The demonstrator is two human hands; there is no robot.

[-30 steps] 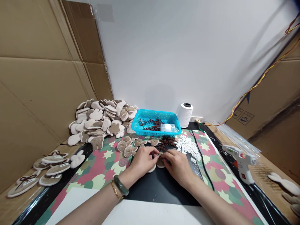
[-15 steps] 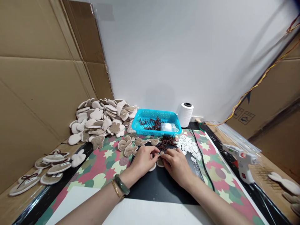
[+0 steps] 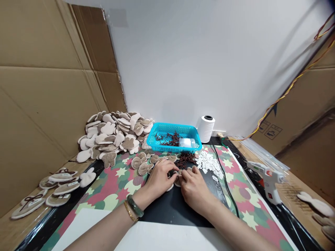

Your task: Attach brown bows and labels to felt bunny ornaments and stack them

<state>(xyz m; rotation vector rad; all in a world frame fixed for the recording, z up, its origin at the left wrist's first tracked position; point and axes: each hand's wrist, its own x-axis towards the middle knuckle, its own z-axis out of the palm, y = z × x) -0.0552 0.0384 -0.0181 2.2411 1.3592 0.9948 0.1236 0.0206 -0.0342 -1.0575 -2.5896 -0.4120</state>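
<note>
My left hand (image 3: 160, 177), with a green bangle and a gold bracelet at its wrist, is pinched at a small beige padded fabric piece (image 3: 177, 182) with a pale edge. From the other side my right hand (image 3: 195, 188) closes its fingers on the same piece. Both hands work low over a black mat (image 3: 178, 211), and they hide most of the piece. Just behind the fingers lie a heap of dark brown cord bows (image 3: 187, 158) and several round-lobed beige fabric pieces (image 3: 143, 168). White labels (image 3: 209, 163) are scattered behind my right hand.
A blue basket (image 3: 174, 149) holds more brown bows and a clear container. A big pile of padded shapes (image 3: 112, 134) rises at left; finished-looking bow pieces (image 3: 28, 205) lie nearby. White thread cone (image 3: 206, 129), black cable (image 3: 227, 181) and glue gun (image 3: 269, 177) stand rightward.
My right hand has curled its fingers in tighter and shifted slightly left. My left fingers have moved a little over the fabric piece. The camera view has shifted slightly.
</note>
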